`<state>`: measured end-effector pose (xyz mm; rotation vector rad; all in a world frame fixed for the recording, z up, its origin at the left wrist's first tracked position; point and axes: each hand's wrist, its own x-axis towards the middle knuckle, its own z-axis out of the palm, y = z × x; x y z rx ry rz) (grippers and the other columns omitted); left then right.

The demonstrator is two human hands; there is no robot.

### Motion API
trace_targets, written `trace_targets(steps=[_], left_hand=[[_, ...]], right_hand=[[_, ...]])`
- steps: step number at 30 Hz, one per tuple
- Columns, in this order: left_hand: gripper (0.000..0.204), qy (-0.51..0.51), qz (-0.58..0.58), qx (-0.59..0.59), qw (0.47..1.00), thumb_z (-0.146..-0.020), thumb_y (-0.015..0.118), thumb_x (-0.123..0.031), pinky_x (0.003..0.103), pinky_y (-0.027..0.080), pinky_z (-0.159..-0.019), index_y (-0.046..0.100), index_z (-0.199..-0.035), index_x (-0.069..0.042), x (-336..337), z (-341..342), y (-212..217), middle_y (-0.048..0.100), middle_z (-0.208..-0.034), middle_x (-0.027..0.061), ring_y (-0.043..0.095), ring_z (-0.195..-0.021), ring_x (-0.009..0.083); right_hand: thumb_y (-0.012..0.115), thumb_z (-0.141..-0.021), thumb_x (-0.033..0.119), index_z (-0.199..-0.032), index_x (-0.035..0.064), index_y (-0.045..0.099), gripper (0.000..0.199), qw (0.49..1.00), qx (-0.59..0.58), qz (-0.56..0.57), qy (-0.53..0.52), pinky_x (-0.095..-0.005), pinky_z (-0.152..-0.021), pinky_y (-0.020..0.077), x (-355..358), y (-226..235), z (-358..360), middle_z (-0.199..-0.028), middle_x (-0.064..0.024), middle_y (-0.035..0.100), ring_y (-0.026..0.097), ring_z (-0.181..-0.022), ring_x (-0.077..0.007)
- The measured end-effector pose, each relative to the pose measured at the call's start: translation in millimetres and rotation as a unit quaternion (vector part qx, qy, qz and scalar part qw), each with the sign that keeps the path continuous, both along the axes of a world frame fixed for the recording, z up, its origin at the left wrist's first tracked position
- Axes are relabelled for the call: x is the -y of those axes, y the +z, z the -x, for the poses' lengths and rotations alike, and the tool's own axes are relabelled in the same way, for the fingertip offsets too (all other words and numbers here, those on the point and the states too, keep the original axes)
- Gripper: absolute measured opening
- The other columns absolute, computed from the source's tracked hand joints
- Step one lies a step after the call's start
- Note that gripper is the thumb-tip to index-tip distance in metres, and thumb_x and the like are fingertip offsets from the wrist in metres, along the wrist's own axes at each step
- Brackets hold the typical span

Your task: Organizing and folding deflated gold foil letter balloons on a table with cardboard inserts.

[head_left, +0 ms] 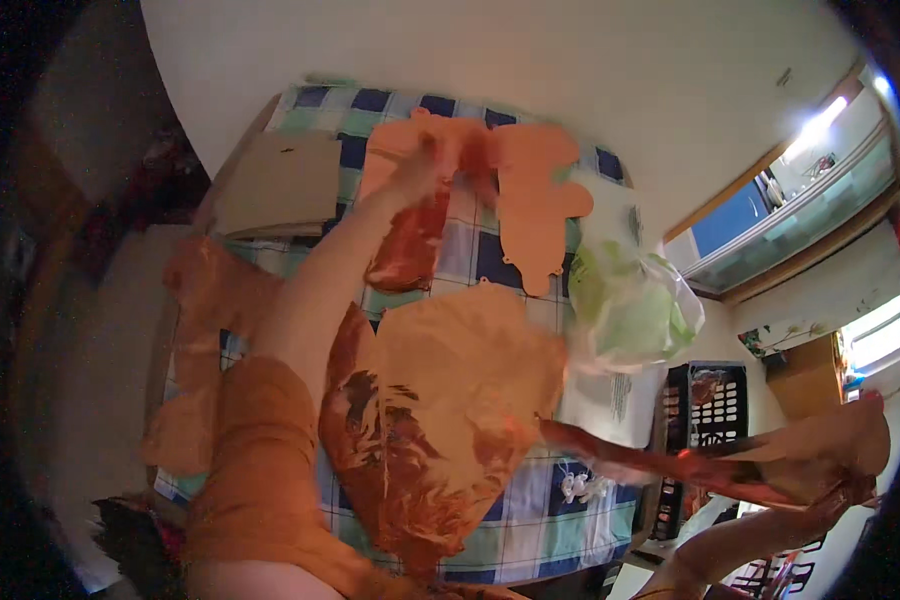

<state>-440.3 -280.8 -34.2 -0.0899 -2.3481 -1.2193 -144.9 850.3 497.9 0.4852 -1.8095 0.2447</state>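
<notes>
Left hand (422,165) is motion-blurred; right hand (855,490) blurs near the rim.

Long orange-red printed paper strip (410,235), hanging crumpled from the raised left hand (425,165), another orange piece (815,450), apparently pinched in the right hand (850,490).
</notes>
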Motion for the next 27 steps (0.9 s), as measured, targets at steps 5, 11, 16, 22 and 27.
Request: trace_targets(steps=[5, 11, 16, 22, 27], left_hand=[[0.048, 0.042, -0.346, 0.174, 0.921, -0.088, 0.055, -0.029, 0.038, 0.035, -0.103, 0.048, -0.131, -0.009, -120, 70, 63, 0.053, -0.128, 0.0174, 0.049, -0.12, 0.0262], [0.045, 0.027, 0.007, 0.048, 0.998, -0.084, 0.06, -0.028, 0.037, 0.044, -0.094, 0.056, -0.124, -0.008, 119, 5, 14, 0.058, -0.122, 0.0149, 0.054, -0.115, 0.0259], [0.049, -0.1, 0.365, 0.244, 0.893, -0.085, 0.057, -0.032, 0.041, 0.043, -0.094, 0.05, -0.13, -0.012, -81, -78, 62, 0.055, -0.128, 0.0103, 0.053, -0.116, 0.0284], [0.058, -0.075, 0.279, 0.138, 0.947, -0.093, 0.044, -0.046, 0.04, 0.036, -0.102, 0.043, -0.136, -0.008, -106, -122, 129, 0.051, -0.133, 0.0125, 0.053, -0.117, 0.0297], [0.07, -0.521, -0.324, 0.029, 0.789, -0.085, 0.065, -0.038, 0.036, 0.043, -0.093, 0.038, -0.137, -0.002, -163, -226, 266, 0.056, -0.123, 0.014, 0.054, -0.113, 0.0215]], right_hand=[[0.059, -0.084, 0.005, -0.122, 0.0015, 0.051, 0.04, 0.973, 0.124, 0.193, -0.021, -0.0335, -0.084, 0.0503, 171, -222, 60, -0.116, -0.011, 0.057, 0.056, -0.103, -0.0208], [0.06, -0.084, 0.006, -0.121, 0.0016, 0.052, 0.038, 0.932, 0.168, 0.272, 0.17, -0.0329, -0.083, 0.0503, 540, -196, 94, -0.115, -0.0108, 0.057, 0.056, -0.102, -0.0198], [0.06, -0.084, 0.007, -0.12, 0.0016, 0.053, 0.037, 0.926, 0.19, 0.298, 0.132, -0.0324, -0.082, 0.0503, 684, -208, 56, -0.115, -0.0105, 0.057, 0.056, -0.101, -0.019], [0.06, -0.085, 0.009, -0.119, 0.0017, 0.054, 0.036, 0.888, 0.21, 0.366, 0.183, -0.0317, -0.082, 0.0503, 600, -216, 27, -0.114, -0.0103, 0.057, 0.056, -0.1, -0.018], [0.059, -0.089, 0.012, -0.109, -0.0011, 0.062, 0.024, 0.771, 0.446, 0.254, 0.377, -0.0272, -0.082, 0.0477, 700, -181, 43, -0.104, -0.0055, 0.063, 0.058, -0.095, -0.0122]])
